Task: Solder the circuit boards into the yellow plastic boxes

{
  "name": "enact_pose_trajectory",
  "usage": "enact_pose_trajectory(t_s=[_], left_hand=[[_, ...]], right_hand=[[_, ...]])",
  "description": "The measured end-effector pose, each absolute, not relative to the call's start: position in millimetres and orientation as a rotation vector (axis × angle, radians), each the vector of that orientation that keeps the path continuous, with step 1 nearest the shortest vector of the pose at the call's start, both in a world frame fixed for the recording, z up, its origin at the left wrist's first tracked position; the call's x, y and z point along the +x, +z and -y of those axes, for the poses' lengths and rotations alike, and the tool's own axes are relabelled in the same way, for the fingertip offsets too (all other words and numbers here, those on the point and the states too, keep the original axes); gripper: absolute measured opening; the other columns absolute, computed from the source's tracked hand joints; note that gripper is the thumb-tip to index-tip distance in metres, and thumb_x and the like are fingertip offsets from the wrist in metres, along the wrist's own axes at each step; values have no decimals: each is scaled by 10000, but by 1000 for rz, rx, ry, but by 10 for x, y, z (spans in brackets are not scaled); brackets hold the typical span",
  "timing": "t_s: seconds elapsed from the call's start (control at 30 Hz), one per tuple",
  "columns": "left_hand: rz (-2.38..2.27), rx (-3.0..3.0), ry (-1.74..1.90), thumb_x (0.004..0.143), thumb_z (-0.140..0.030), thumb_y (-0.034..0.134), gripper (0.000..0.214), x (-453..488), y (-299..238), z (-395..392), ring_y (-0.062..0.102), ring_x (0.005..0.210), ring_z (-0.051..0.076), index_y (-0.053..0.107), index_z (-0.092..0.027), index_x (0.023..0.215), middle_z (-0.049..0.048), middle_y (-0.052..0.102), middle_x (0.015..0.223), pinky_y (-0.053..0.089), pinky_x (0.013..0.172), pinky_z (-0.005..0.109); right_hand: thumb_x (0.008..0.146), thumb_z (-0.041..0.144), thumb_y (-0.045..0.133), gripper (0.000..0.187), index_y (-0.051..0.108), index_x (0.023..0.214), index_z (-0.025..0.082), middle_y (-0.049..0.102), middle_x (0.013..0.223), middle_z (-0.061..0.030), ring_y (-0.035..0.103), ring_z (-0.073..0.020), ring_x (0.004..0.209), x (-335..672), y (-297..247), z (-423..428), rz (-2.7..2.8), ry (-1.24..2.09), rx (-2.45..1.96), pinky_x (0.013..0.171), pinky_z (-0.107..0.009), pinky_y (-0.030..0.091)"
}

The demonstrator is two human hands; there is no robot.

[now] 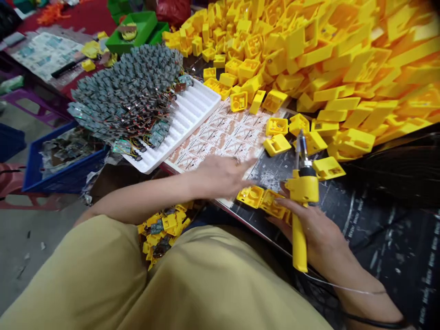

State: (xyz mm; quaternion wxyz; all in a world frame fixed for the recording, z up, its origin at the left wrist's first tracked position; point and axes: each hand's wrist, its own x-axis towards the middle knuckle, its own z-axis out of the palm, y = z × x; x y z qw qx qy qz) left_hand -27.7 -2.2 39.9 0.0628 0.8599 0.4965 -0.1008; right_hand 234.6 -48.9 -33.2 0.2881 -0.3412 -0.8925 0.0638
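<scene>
My left hand [222, 178] reaches over the table edge with its fingers stretched out and slightly blurred, holding nothing that I can see. Just beyond its fingertips lies an open yellow plastic case [251, 196], with a second yellow case [273, 204] touching it in a row. My right hand [321, 231] is closed around a yellow soldering gun [305, 189], its metal tip pointing up and away from me. A thin solder wire trails from the handle's lower end across my wrist. Fingers of that same hand rest against the second case.
A large heap of yellow cases [309, 55] covers the table's far right. To the left, a white ribbed tray [192, 107] bears many grey wired modules [127, 91]. Below are a blue crate [65, 172] and more yellow parts [165, 231] beside my lap. Green trays [134, 32] stand behind.
</scene>
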Motion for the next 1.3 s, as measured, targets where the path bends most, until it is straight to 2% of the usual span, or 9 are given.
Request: enact_pose_trajectory(t_s=[0.13,0.2,0.33,0.47,0.67,0.87,1.07,1.2,1.3], left_hand=[[-2057,2577,-191,901,-571,542,704,-1095,634,-489,381,1333,336,373,-242,1501,97,485,1473,275,1110,591],[-2206,2386,-302,889,-561,560,767,-1514,712,-763,256,1372,372,317,-209,1525,101,345,1572,257,1078,682],[-2259,2248,-497,879,-432,576,566,-1958,728,-1035,324,1210,322,517,-161,1372,123,529,1399,338,977,742],[-2149,2534,-566,918,-299,437,385,-1952,690,-964,343,1149,270,588,-125,1226,160,548,1329,439,931,613],[-2134,2523,-650,930,-326,411,411,-1924,762,-921,476,1100,268,605,-113,1223,156,610,1253,448,905,527],[-2380,2521,-32,995,-365,274,486,-1997,859,-637,494,1241,252,601,-180,1303,105,583,1341,430,989,422],[-2328,2628,524,954,-284,428,371,-1869,1084,-645,573,1183,175,698,-139,1162,43,683,1180,437,1075,332],[-1935,2565,912,871,-292,597,306,-1475,1260,-916,666,978,135,744,-106,1064,9,748,993,523,893,285],[-1707,2328,850,792,-225,684,293,-1038,1180,-1017,666,816,108,737,-85,1044,41,753,945,538,744,250]], right_hand=[[861,380,707,502,502,1284,205,693,1034,-96,686,-282,979,2406,-323,484,2316,100,-960,819,-432,577],[852,366,718,506,498,1276,198,685,1098,-114,687,-274,986,2400,-322,478,2279,74,-968,769,-393,586],[875,348,689,444,524,1245,166,681,1097,-116,700,-244,941,2394,-326,489,2261,33,-1016,732,-328,589],[886,357,678,388,555,1201,166,689,953,-62,696,-180,746,2430,-334,512,2252,-7,-1058,623,-259,560],[923,367,626,329,561,1179,171,688,897,-45,678,-168,670,2438,-357,501,2260,-64,-1060,586,-261,541],[927,353,621,350,540,1229,196,702,877,-23,677,-163,666,2414,-372,502,2249,-63,-1067,611,-260,545],[878,279,687,372,548,1219,228,711,877,-17,688,-164,683,2408,-324,499,2244,-46,-1093,603,-241,545],[876,265,687,373,547,1219,220,714,876,-37,687,-174,672,2394,-296,512,2249,-31,-1104,571,-244,541],[858,241,708,415,538,1236,220,719,959,-55,690,-167,692,2398,-301,520,2240,-17,-1114,607,-241,556]])
